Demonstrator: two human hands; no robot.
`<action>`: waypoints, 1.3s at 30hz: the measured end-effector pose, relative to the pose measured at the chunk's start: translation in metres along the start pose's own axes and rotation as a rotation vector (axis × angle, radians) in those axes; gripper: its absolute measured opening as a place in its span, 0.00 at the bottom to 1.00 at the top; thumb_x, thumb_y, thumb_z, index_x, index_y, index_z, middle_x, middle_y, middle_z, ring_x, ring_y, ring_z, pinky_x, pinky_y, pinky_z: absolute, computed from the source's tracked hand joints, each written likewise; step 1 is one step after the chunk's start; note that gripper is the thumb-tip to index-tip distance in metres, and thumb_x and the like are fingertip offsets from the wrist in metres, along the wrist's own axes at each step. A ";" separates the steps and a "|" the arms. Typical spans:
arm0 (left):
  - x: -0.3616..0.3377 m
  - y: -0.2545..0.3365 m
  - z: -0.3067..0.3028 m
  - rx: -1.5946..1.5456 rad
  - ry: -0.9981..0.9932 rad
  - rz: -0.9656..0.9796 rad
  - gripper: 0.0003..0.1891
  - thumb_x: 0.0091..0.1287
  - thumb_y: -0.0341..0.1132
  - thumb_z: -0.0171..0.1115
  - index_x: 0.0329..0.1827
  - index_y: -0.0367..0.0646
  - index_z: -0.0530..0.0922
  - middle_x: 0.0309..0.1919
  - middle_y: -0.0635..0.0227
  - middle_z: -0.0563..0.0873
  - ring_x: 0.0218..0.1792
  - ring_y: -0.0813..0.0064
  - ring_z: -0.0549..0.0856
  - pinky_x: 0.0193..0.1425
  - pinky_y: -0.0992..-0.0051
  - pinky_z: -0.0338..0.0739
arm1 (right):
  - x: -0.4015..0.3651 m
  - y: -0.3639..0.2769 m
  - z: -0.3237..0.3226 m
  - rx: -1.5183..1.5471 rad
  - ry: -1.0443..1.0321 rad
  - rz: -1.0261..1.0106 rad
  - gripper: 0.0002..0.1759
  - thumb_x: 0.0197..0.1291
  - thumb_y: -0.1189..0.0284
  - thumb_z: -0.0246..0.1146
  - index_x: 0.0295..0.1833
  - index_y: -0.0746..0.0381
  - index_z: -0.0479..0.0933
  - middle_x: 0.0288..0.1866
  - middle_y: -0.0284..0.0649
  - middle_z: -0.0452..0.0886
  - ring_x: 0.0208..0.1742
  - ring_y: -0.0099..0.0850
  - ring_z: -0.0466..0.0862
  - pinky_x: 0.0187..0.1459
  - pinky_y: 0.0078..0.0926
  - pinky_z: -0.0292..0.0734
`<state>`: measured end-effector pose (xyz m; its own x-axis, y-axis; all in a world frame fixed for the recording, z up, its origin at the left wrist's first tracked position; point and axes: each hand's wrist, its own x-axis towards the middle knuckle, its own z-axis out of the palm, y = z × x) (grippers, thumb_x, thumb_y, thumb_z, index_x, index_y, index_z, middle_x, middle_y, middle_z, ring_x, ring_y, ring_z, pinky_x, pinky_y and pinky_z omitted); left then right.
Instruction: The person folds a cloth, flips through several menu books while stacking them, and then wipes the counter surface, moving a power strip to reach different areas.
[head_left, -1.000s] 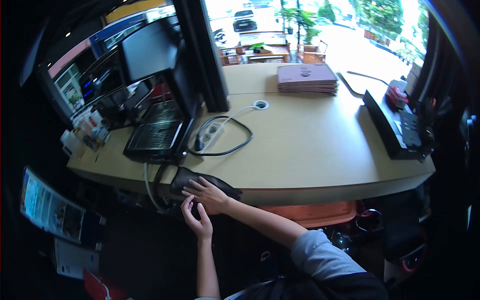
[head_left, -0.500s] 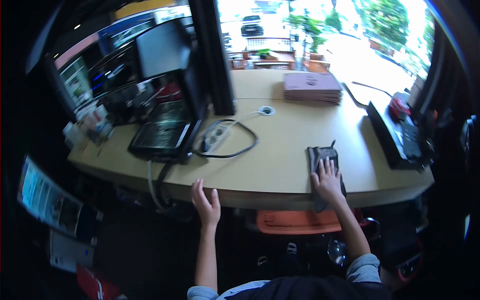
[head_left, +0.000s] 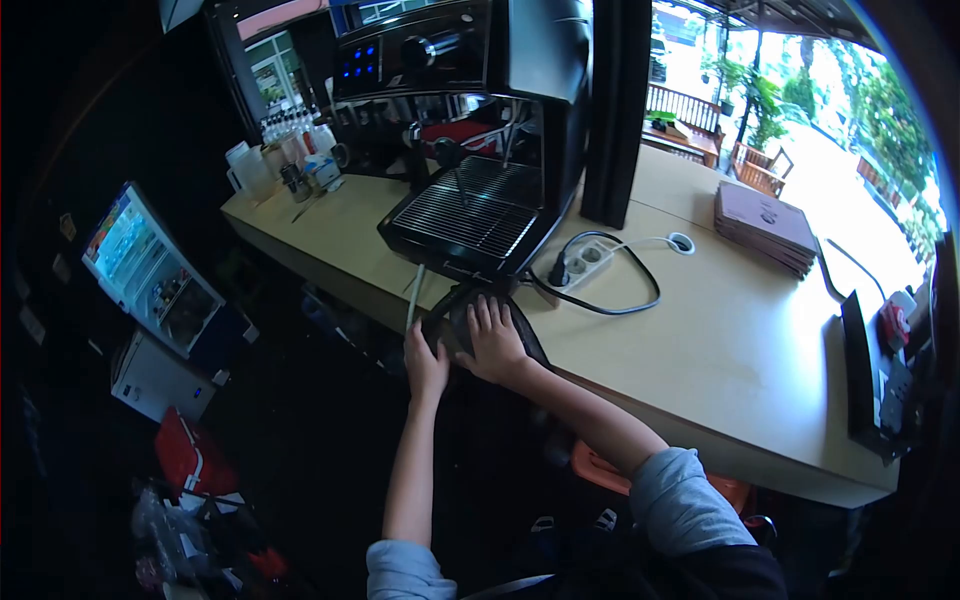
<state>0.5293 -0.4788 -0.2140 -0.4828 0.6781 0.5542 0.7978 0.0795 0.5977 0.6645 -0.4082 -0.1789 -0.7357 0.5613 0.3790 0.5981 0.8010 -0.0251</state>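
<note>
My right hand (head_left: 492,340) lies with its fingers spread on a dark cloth (head_left: 462,318) at the counter's front edge, just below the coffee machine (head_left: 470,225). Beside it on the left, my left hand (head_left: 427,362) is at the cloth's lower left side, fingers apart and partly hidden against the dark. A pale hose (head_left: 414,298) hangs from the machine close to the left fingertips. To the right of the cloth, a white power strip (head_left: 585,264) with a black plug and looped black cable rests on the counter (head_left: 690,345).
Purple folders (head_left: 765,222) are stacked at the back right, near a cable hole (head_left: 681,243). A black tray (head_left: 870,370) stands at the right end. Bottles and jugs (head_left: 255,172) are left of the machine. An orange stool (head_left: 600,468) sits beneath the counter; a lit fridge (head_left: 155,270) is far left.
The view has turned left. My right hand and the dark cloth have moved left along the counter to below the coffee machine, close to my left hand.
</note>
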 end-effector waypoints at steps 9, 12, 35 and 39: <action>0.023 -0.008 -0.011 0.030 -0.028 -0.071 0.14 0.61 0.27 0.57 0.50 0.33 0.75 0.44 0.47 0.81 0.48 0.47 0.79 0.52 0.58 0.73 | 0.017 -0.004 0.008 0.032 -0.048 0.009 0.45 0.54 0.49 0.59 0.68 0.70 0.57 0.70 0.59 0.58 0.72 0.53 0.55 0.70 0.51 0.48; 0.023 -0.004 -0.008 0.045 -0.003 -0.086 0.16 0.62 0.28 0.57 0.52 0.34 0.73 0.47 0.48 0.79 0.51 0.47 0.78 0.54 0.59 0.72 | 0.000 0.007 0.007 0.055 0.024 -0.174 0.40 0.56 0.56 0.60 0.70 0.61 0.58 0.71 0.48 0.59 0.72 0.45 0.58 0.69 0.49 0.52; -0.095 0.246 0.075 -0.697 -0.249 0.394 0.17 0.62 0.25 0.56 0.54 0.33 0.70 0.52 0.53 0.74 0.55 0.57 0.74 0.62 0.62 0.66 | -0.437 0.274 -0.196 -0.353 -0.032 1.445 0.41 0.65 0.45 0.40 0.73 0.66 0.52 0.76 0.51 0.50 0.76 0.47 0.48 0.73 0.50 0.40; -0.135 0.333 0.115 -0.745 -0.408 0.612 0.20 0.62 0.30 0.58 0.57 0.37 0.68 0.54 0.54 0.73 0.58 0.56 0.72 0.64 0.60 0.64 | -0.356 0.214 -0.170 -0.014 -0.046 0.947 0.36 0.64 0.50 0.44 0.72 0.57 0.55 0.76 0.48 0.50 0.77 0.48 0.46 0.71 0.57 0.39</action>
<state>0.9018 -0.4599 -0.1559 0.1978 0.6568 0.7277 0.3731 -0.7369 0.5637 1.1083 -0.4720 -0.1618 0.0462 0.9843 0.1702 0.9563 0.0056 -0.2923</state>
